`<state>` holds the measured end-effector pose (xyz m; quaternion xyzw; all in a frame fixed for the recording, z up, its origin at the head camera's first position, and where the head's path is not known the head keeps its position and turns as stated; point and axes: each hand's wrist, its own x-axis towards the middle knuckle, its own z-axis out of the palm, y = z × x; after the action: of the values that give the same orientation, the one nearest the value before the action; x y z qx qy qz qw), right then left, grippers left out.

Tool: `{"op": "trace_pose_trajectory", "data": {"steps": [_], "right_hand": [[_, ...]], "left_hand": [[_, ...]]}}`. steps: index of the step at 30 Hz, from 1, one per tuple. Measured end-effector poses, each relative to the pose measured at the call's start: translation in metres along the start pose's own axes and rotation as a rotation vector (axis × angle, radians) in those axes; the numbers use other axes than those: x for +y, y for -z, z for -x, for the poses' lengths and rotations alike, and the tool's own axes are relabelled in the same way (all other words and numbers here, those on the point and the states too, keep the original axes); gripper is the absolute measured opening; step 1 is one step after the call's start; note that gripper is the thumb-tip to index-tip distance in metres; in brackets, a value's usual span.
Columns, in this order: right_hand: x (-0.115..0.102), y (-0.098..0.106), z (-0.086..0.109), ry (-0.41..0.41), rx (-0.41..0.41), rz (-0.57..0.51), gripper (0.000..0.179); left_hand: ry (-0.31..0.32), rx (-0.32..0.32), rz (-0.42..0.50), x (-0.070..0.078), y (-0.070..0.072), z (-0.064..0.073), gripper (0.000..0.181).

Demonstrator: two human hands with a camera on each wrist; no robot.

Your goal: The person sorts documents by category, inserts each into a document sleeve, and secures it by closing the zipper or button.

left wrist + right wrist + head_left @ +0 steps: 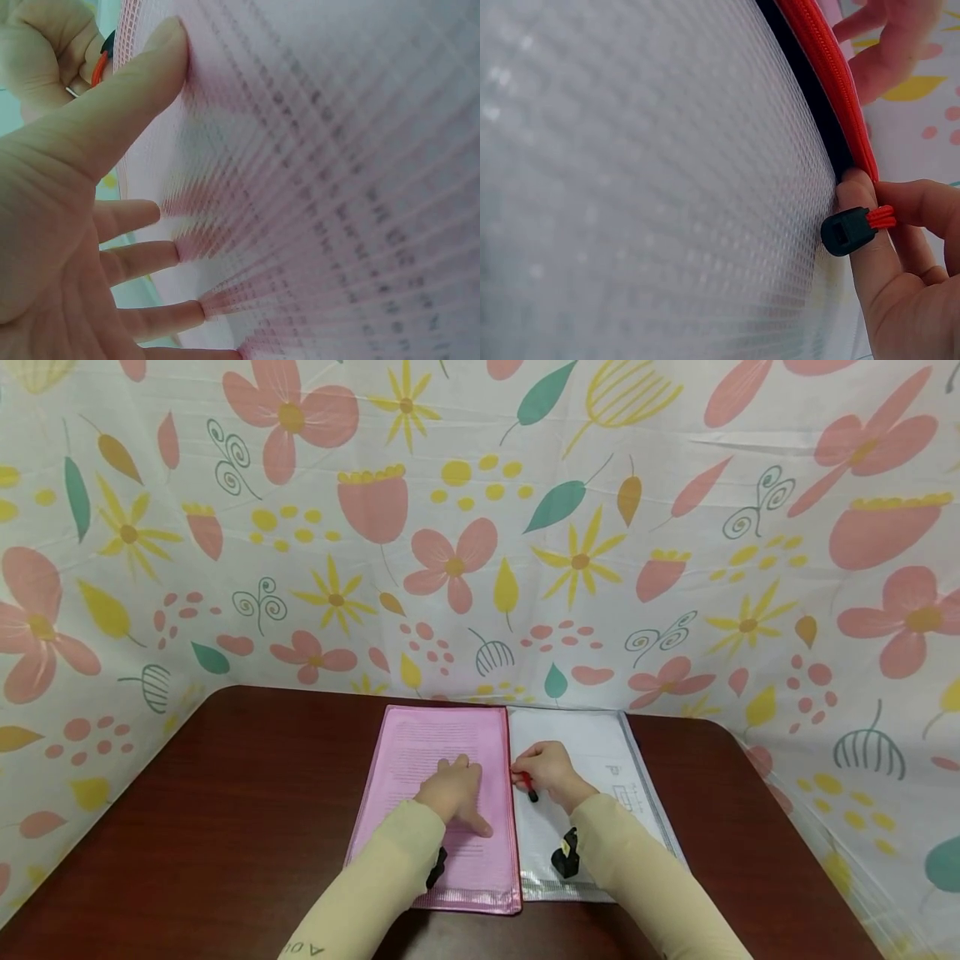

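On the table, a pink mesh zipper pouch (405, 793) with a printed sheet inside lies beside a clear mesh pouch (592, 739) that shows a paper with small drawings. My left hand (453, 793) rests on the pink pouch, fingers spread and fingertips touching its mesh (337, 187). Along the border between the pouches runs a red zipper (829, 67). My right hand (551, 770) pinches at the zipper, thumb and forefinger together on its edge. From that pinch hangs a red cord with a black pull tab (847, 231); the slider itself is hidden by the fingers.
A dark reddish-brown table (247, 810) extends to both sides of the pouches. Behind and around it hangs a white cloth (480, 527) with flowers and leaves. Black wrist devices (567, 853) sit under the cream sleeves (637, 860).
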<state>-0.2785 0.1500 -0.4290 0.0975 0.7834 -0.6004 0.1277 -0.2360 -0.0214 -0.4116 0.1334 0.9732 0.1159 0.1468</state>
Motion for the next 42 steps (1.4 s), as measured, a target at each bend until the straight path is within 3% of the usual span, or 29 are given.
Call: {"op": "trace_pose_trajectory", "data": {"steps": [9, 42], "right_hand": [[0.003, -0.003, -0.005, 0.008, 0.008, -0.051, 0.012], [-0.010, -0.004, -0.023, 0.013, 0.054, 0.037, 0.013]], "left_hand": [[-0.021, 0.002, -0.048, -0.002, -0.001, -0.002, 0.099], [-0.015, 0.014, -0.036, -0.004, -0.002, -0.004, 0.097]]}}
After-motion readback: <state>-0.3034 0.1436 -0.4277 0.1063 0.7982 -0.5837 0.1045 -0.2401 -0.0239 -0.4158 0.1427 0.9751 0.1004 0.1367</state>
